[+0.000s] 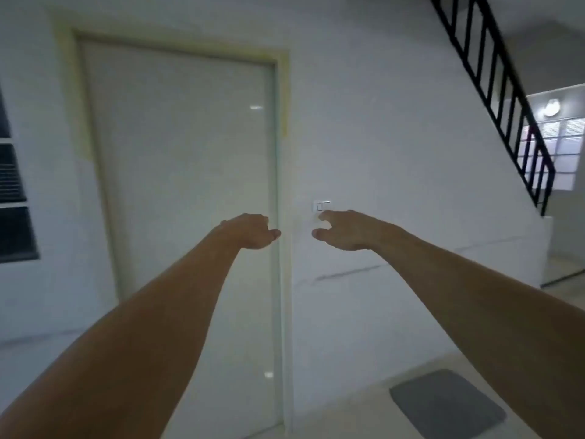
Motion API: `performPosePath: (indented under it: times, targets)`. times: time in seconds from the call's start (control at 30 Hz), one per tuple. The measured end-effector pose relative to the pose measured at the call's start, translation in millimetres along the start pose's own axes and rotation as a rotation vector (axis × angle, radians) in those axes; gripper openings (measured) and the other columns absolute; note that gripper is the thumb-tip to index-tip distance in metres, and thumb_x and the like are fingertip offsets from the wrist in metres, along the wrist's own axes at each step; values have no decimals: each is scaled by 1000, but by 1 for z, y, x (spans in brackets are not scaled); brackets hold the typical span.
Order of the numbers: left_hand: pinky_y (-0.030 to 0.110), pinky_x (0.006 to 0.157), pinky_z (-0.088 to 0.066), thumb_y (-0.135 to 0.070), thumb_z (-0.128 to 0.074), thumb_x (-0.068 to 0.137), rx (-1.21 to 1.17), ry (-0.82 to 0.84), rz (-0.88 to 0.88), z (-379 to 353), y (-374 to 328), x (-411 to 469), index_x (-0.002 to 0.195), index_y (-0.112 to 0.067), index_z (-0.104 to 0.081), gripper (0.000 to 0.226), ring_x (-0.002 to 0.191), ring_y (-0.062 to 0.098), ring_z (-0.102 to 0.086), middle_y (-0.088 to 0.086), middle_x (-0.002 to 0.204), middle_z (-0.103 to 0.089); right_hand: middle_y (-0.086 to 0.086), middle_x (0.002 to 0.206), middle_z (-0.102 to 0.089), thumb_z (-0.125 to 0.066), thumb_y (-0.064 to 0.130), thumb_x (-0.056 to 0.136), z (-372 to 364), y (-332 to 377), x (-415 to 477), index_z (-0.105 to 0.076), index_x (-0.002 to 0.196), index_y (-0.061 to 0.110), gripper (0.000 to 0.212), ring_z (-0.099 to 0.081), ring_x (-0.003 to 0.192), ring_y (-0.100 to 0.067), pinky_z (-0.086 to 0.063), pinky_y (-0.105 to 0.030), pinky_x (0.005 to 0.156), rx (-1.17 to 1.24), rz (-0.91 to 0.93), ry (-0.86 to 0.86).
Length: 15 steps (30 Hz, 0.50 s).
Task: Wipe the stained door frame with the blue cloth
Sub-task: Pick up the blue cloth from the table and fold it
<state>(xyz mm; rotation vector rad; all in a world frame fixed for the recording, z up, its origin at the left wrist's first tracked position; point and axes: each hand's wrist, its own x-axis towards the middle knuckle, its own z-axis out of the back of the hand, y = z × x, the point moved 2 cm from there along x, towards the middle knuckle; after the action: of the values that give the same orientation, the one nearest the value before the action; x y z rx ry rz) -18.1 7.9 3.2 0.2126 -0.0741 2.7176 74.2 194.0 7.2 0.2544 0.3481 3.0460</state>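
Item: door frame (pixel 282 128), pale, with yellowish discolouration along the top rail and upper right upright; encloses a closed glossy door (pixel 180 172).

Item: blue cloth. Not in view anywhere; neither hand carries it.

Risks, as judged: with no cloth in hand, any rubbing now would be bare skin on the stain, smearing it or doing nothing. The staining sits high, well above both hands, so a stretch upward may be needed. The light switch (pixel 321 205) lies just above the right fingers and could be knocked by accident. The view is blurred, so fine marks are uncertain.

Item: left hand (pixel 250 231). Outstretched before the frame's right upright, fingers loosely curled, thumb forward; empty; contact with the frame cannot be told.

Item: right hand (pixel 343 229). Outstretched toward the wall, fingers parted, empty.

Item: grey mat (pixel 446 408), on the floor, lower right.
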Motion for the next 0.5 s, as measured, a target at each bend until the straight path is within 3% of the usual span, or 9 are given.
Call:
performPosePath:
  times: [0.23, 0.5]
  targets:
    - [44, 116, -22, -54, -31, 97, -60, 36, -157, -17, -78, 0, 150, -12, -20, 69, 144, 27, -24, 10, 158, -23, -8, 154, -43, -38, 57, 99, 6, -58, -54, -27, 153, 27, 63, -40, 140, -31, -34, -47, 110, -44, -157, -39]
    - [39, 116, -15, -54, -30, 98, -97, 103, -373, -33, -201, -30, 152, -13, -15, 69, 146, 25, -16, 8, 160, -16, -7, 149, -49, -39, 57, 98, 38, -146, -148, -27, 153, 25, 64, -41, 139, -31, -34, -51, 113, -62, -407, -76]
